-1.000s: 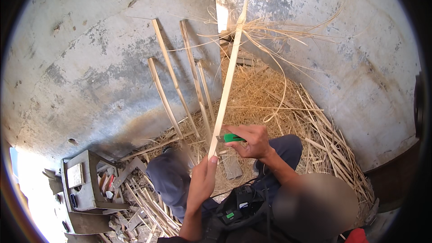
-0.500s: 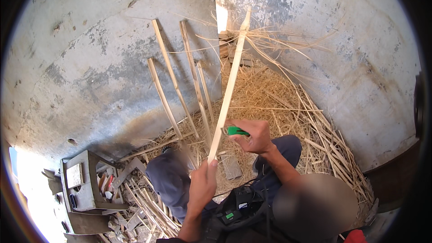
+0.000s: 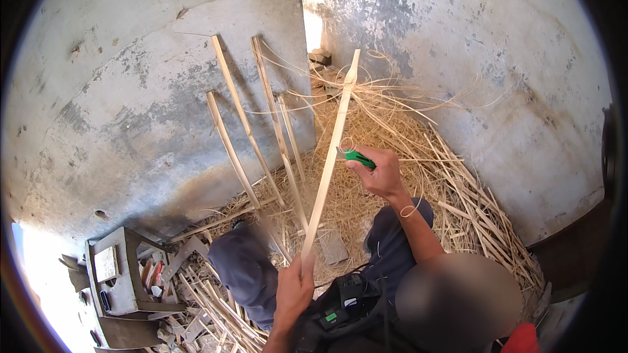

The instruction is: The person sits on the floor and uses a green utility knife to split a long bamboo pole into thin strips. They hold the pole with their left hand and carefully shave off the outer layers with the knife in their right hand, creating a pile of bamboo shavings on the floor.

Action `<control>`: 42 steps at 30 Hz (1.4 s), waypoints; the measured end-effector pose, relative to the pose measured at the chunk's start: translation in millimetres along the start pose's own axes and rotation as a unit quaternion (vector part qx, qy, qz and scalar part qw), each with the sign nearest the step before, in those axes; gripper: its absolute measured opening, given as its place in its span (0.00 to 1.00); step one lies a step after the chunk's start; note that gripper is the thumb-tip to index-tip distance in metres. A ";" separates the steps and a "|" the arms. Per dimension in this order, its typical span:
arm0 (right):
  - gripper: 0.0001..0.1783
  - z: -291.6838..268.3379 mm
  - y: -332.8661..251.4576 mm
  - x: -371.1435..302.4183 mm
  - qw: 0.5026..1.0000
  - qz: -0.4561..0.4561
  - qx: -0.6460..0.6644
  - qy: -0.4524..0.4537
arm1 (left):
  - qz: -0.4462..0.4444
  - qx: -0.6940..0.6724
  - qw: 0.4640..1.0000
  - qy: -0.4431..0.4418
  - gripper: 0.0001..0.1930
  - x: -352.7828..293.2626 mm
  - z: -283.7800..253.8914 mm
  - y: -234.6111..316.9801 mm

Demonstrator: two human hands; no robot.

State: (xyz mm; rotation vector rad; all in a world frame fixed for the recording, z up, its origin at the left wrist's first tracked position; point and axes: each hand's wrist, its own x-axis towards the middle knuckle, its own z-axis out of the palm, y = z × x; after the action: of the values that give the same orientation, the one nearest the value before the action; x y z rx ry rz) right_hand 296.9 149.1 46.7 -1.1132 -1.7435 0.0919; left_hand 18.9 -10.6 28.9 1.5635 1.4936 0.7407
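Observation:
A long pale wooden strip [image 3: 333,147] slants away from me, its narrowed tip in front of the right wall. My left hand [image 3: 294,293] is closed around its near end, low between my knees. In my right hand [image 3: 383,175] is a green-handled utility knife [image 3: 361,158], gripped with the fingers wrapped round it. The knife's blade end meets the strip's right edge about midway along, and a thin curl of wood [image 3: 347,144] loops there. Long fine shavings [image 3: 392,93] fan out near the strip's far end.
Several wooden strips [image 3: 230,150] lean against the left wall. Straw-like shavings [image 3: 356,124] cover the floor ahead, with a pile of split sticks [image 3: 484,209] along the right wall. At lower left stands a worn wooden box [image 3: 124,291] beside more sticks [image 3: 212,307].
My right hand and the knife have moved away from me along the strip. My left hand has drawn the strip nearer, and a curl now shows at the blade.

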 end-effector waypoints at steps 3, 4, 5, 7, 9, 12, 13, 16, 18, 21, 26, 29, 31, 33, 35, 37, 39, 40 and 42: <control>0.20 -0.2 9.0 1.5 1.000 0.022 -0.009 0.003 | 0.004 -0.003 1.000 0.006 0.19 -5.0 3.2 -5.6; 0.20 -1.9 11.1 4.8 1.000 0.026 -0.012 -0.002 | -0.002 -0.003 1.000 0.005 0.19 -7.2 4.4 -7.0; 0.20 -2.7 12.5 7.1 0.999 0.031 -0.016 -0.007 | -0.009 -0.002 1.000 0.003 0.19 -7.9 4.8 -7.4; 0.19 -2.4 14.8 6.8 0.999 0.040 -0.026 -0.024 | -0.024 0.004 1.000 -0.004 0.19 -9.4 2.7 -4.9; 0.19 -1.9 14.1 6.8 0.998 0.044 -0.027 -0.027 | -0.026 0.007 1.000 -0.005 0.20 -9.4 2.4 -5.0; 0.20 0.1 14.5 6.7 0.997 0.078 -0.011 -0.006 | -0.014 0.004 1.000 -0.003 0.20 -12.4 5.0 -10.6; 0.20 2.2 21.9 6.3 0.993 0.114 -0.003 0.006 | -0.012 0.002 1.000 -0.005 0.20 -15.6 6.3 -12.9; 0.20 -3.2 29.3 12.1 0.993 0.115 -0.006 0.008 | -0.031 0.000 0.999 -0.016 0.20 -19.7 3.7 -9.1; 0.21 -5.2 39.1 13.2 0.994 0.101 -0.030 0.009 | -0.037 0.001 0.999 -0.021 0.20 -20.8 2.0 -8.6; 0.26 -1.2 56.9 11.6 0.991 0.114 -0.056 0.037 | -0.027 0.002 0.999 -0.026 0.19 -21.1 2.2 -11.6; 0.28 1.4 63.6 12.5 0.983 0.161 -0.075 0.055 | -0.022 0.013 0.999 -0.027 0.18 -20.7 1.3 -11.0; 0.27 1.9 45.5 16.4 0.978 0.176 -0.091 0.061 | -0.024 0.011 0.999 -0.026 0.18 -20.2 1.8 -11.0; 0.27 3.2 49.2 15.3 0.980 0.166 -0.081 0.073 | -0.020 0.009 0.999 -0.029 0.18 -19.6 2.0 -11.2; 0.28 9.0 58.9 13.5 0.986 0.138 -0.010 0.096 | -0.012 0.004 0.999 -0.031 0.18 -19.5 1.4 -10.8; 0.30 10.4 66.7 11.4 0.976 0.147 0.138 0.085 | 0.001 -0.002 0.999 -0.033 0.18 -19.8 -0.4 -9.6; 0.32 -3.6 65.7 12.3 0.912 0.251 0.324 -0.006 | -0.004 -0.035 0.998 -0.054 0.18 -15.8 -4.6 -23.0; 0.34 -7.4 59.9 10.6 0.851 0.304 0.423 -0.067 | 0.005 -0.050 0.997 -0.054 0.18 -12.0 -4.1 -29.9; 0.34 -3.9 51.1 10.6 0.854 0.290 0.427 -0.062 | 0.015 -0.049 0.998 -0.041 0.18 -10.5 -3.7 -30.8; 0.32 3.2 32.5 0.7 0.880 0.283 0.380 -0.018 | 0.023 -0.047 0.999 -0.010 0.17 -6.3 -3.4 -30.5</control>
State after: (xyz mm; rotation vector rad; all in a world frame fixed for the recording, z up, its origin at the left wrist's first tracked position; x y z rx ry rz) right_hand 315.0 169.5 28.5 -0.9661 -1.1624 1.0700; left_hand 0.1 -17.8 4.8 1.5355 1.3922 0.8068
